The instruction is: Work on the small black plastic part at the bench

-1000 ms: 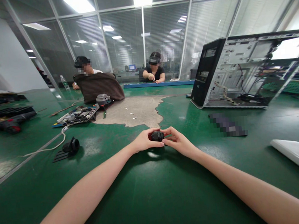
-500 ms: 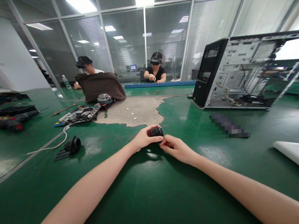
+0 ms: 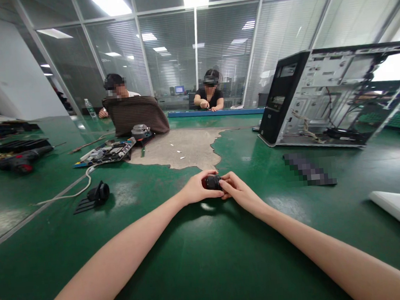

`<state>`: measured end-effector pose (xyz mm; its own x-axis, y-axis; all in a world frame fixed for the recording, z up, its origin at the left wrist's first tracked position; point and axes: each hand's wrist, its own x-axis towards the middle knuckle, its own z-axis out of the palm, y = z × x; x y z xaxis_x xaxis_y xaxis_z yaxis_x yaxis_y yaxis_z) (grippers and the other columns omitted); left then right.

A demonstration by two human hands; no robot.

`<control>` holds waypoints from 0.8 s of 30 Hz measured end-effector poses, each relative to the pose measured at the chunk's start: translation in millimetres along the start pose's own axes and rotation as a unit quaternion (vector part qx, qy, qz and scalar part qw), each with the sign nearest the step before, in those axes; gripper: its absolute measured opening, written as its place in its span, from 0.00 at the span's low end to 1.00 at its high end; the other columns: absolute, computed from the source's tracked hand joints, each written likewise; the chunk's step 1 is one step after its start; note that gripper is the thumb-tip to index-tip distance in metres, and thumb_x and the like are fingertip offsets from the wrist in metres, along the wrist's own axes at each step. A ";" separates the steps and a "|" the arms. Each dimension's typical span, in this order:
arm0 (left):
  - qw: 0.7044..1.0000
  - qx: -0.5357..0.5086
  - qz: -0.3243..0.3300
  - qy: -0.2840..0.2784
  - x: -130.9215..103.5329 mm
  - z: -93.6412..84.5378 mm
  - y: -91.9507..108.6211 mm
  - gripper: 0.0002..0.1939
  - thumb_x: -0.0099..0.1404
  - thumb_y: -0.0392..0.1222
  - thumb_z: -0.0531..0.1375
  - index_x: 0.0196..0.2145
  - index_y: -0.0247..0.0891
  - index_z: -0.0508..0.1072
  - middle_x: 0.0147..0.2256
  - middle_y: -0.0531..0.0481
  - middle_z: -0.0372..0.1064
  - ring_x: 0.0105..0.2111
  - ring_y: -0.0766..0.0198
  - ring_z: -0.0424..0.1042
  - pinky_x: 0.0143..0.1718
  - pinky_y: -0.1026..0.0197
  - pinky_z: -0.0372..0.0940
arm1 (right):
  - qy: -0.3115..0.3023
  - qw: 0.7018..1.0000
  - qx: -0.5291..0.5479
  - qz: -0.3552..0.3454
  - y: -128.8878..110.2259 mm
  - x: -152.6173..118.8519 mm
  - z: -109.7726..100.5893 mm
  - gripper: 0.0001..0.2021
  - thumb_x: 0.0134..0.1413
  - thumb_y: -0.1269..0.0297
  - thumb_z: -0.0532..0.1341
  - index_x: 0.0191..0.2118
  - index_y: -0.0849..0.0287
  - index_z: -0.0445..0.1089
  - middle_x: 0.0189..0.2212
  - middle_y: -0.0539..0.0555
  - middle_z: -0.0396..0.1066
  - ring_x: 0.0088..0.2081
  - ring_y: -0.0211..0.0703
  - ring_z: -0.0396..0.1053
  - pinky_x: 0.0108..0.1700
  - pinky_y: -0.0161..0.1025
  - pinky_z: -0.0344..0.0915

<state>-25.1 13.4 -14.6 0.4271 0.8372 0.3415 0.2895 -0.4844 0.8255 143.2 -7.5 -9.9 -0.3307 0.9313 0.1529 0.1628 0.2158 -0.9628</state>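
Between my two hands is a small black cylindrical part (image 3: 212, 182), lying sideways, with a dark reddish patch at its left end. My left hand (image 3: 196, 187) is wrapped around it, thumb on the near side and fingers on the far side. The fingertips of my right hand (image 3: 235, 186) close on its right end, covering that end. Both hands are just above the green tabletop (image 3: 208, 251). Off to the left of my left forearm lies a black plastic bracket (image 3: 99, 192) with a round collar and flat prongs.
A circuit board (image 3: 106, 152), a white cable (image 3: 85, 184) and a power drill (image 3: 25, 159) lie left. Beyond them stands a brown fabric-covered object (image 3: 135, 113). An open computer case (image 3: 286, 101) stands right, near a blurred dark object (image 3: 308, 170). Two people sit across the table.
My right hand has moved up to the black part's right end, and its fingers now close on it. My left hand keeps its grip. The view has shifted slightly.
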 end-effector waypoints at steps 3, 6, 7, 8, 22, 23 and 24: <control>1.000 0.018 0.012 0.004 -2.5 0.9 1.3 0.34 0.43 0.46 0.66 0.48 0.37 0.62 0.43 0.46 0.65 0.43 0.57 0.65 0.47 0.55 0.58 | -0.026 0.999 -0.007 -0.021 -2.4 -2.4 -3.2 0.12 0.50 0.58 0.55 0.40 0.56 0.57 0.29 0.48 0.65 0.30 0.36 0.67 0.35 0.39 0.65; 0.999 0.038 0.020 0.013 -5.3 1.8 5.0 0.33 0.44 0.46 0.66 0.48 0.38 0.61 0.44 0.46 0.65 0.42 0.57 0.66 0.46 0.55 0.58 | -0.055 0.997 -0.027 -0.047 -3.8 -4.4 -8.7 0.14 0.50 0.62 0.56 0.44 0.55 0.57 0.34 0.50 0.65 0.34 0.38 0.67 0.41 0.42 0.63; 0.998 0.048 0.022 0.018 -6.2 2.0 6.7 0.33 0.44 0.46 0.65 0.48 0.39 0.61 0.44 0.46 0.65 0.42 0.57 0.66 0.46 0.55 0.59 | -0.064 0.996 -0.027 -0.056 -4.2 -4.9 -10.1 0.13 0.50 0.62 0.56 0.43 0.55 0.57 0.36 0.51 0.65 0.36 0.39 0.67 0.43 0.43 0.63; 0.998 0.060 0.024 0.023 -6.9 2.1 8.5 0.33 0.44 0.46 0.65 0.48 0.39 0.61 0.44 0.47 0.65 0.42 0.57 0.66 0.46 0.55 0.59 | -0.073 0.995 -0.022 -0.065 -4.6 -5.2 -11.2 0.13 0.49 0.63 0.57 0.43 0.55 0.58 0.37 0.51 0.65 0.38 0.39 0.67 0.44 0.43 0.62; 0.984 0.166 0.065 0.022 -9.2 2.6 15.0 0.33 0.44 0.47 0.64 0.48 0.40 0.60 0.47 0.47 0.63 0.45 0.56 0.64 0.47 0.56 0.58 | -0.046 0.998 0.021 -0.030 3.5 1.7 -12.6 0.12 0.48 0.61 0.58 0.39 0.56 0.60 0.35 0.51 0.65 0.39 0.40 0.66 0.45 0.44 0.61; 0.984 0.163 0.066 0.020 -9.0 2.5 14.0 0.33 0.45 0.47 0.64 0.48 0.40 0.59 0.47 0.47 0.63 0.45 0.56 0.64 0.47 0.56 0.58 | -0.062 0.997 0.027 -0.033 2.0 0.3 -13.9 0.13 0.47 0.62 0.59 0.39 0.56 0.60 0.36 0.51 0.65 0.40 0.40 0.66 0.46 0.43 0.61; 0.985 0.159 0.065 0.021 -8.7 2.5 13.1 0.33 0.45 0.47 0.64 0.48 0.40 0.59 0.46 0.46 0.63 0.45 0.56 0.64 0.46 0.56 0.58 | -0.074 0.996 0.035 -0.035 0.2 -1.2 -14.8 0.13 0.46 0.63 0.60 0.39 0.56 0.60 0.36 0.51 0.66 0.41 0.41 0.66 0.47 0.43 0.60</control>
<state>-22.9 -0.9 -7.9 0.4449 0.7692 0.4587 0.4912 -0.6378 0.5932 157.5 -4.2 -6.9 -0.4728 0.8604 0.1901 0.0720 0.2527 -0.9649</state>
